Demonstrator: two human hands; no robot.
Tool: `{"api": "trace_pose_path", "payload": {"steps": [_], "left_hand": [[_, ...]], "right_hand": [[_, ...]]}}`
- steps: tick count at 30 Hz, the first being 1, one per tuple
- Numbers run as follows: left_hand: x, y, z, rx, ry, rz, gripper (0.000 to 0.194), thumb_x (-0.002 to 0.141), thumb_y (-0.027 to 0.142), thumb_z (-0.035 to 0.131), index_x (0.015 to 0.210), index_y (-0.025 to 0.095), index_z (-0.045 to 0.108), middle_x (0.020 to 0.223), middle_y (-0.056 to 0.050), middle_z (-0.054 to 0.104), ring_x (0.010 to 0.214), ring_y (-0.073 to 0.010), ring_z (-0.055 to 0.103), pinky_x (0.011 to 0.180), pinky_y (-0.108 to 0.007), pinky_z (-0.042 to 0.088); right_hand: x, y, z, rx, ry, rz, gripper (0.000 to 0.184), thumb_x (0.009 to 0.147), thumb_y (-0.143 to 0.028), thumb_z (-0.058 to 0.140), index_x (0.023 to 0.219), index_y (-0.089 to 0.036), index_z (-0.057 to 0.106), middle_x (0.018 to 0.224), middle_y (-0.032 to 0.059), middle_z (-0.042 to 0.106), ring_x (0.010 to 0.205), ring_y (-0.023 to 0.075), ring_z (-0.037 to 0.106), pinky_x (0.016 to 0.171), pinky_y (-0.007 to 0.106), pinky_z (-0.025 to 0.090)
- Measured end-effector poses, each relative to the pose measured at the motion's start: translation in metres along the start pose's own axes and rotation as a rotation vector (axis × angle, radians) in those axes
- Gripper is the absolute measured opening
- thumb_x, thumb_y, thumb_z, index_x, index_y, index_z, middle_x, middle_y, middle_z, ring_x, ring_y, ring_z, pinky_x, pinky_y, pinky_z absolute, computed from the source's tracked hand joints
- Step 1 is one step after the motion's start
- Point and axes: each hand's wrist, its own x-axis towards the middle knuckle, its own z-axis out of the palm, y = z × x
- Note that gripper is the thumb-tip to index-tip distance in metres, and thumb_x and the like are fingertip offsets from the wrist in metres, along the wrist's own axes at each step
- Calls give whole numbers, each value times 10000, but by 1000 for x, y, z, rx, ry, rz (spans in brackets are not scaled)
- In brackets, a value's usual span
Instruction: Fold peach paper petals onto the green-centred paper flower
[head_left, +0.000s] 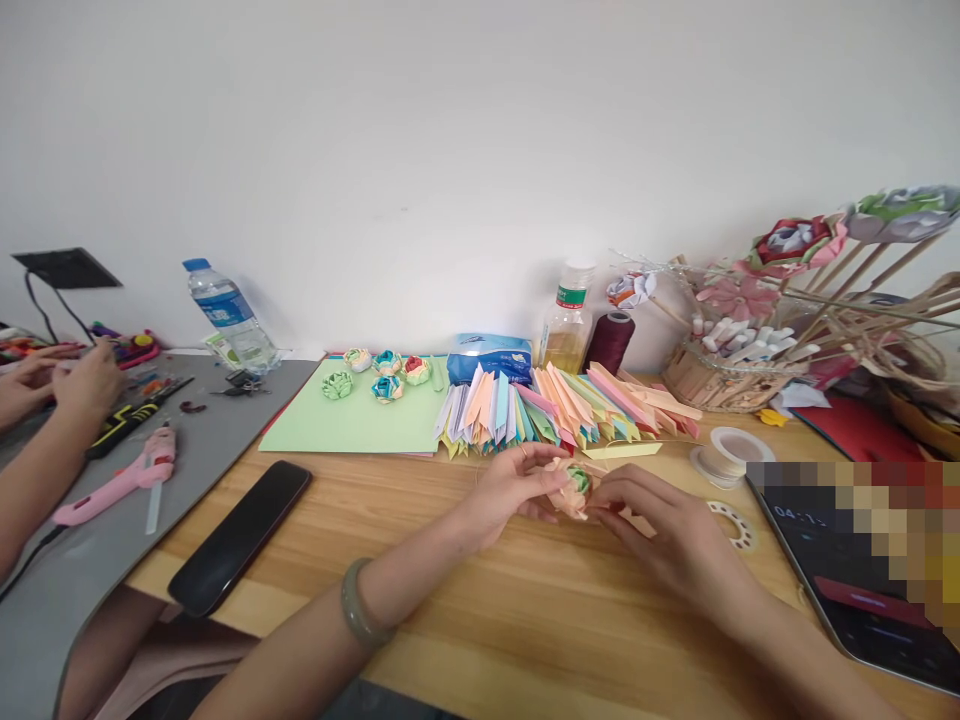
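Both of my hands meet over the wooden table [465,610] around a small folded paper flower [576,484] in peach and green. My left hand [510,492], with a green bangle on its wrist, pinches the flower from the left. My right hand [660,525] grips it from the right with curled fingers. Just behind them lies a fan of folded coloured paper pieces [555,405]. Several finished paper flowers [386,375] rest on a light green sheet [337,425].
A black phone [240,535] lies at the left table edge. Tape rolls [731,455], a tablet [862,570], an oil bottle [566,325], dark thread [609,342] and a basket of paper flowers [750,365] stand right. Another person's hands [60,385], a pink glue gun [120,480] and a water bottle [229,315] are left.
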Motion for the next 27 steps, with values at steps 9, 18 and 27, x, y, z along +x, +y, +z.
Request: {"api": "trace_pose_path", "payload": {"steps": [9, 18, 27], "left_hand": [[0, -2, 5, 47, -26, 156, 500, 586, 188, 686, 1037, 197, 471, 1086, -64, 507, 804, -132, 548, 594, -219, 461], [5, -6, -7, -202, -364, -191, 468, 705, 485, 524, 1016, 136, 540, 902, -115, 604, 707, -194, 619, 479, -252, 490], [2, -4, -5, -168, -314, -159, 424, 659, 240, 620, 1072, 176, 548, 817, -63, 591, 655, -148, 602, 495, -238, 502]], "right_hand": [[5, 7, 3, 539, 12, 419, 292, 781, -432, 504, 907, -176, 567, 854, 70, 657, 748, 194, 603, 637, 284, 483], [-1, 2, 1, 184, 109, 138, 148, 790, -310, 536, 874, -211, 608, 790, 43, 664, 669, 172, 600, 627, 289, 478], [2, -4, -3, 330, 109, 220, 163, 806, -338, 508, 769, -199, 586, 823, 51, 648, 737, 178, 581, 663, 279, 450]]}}
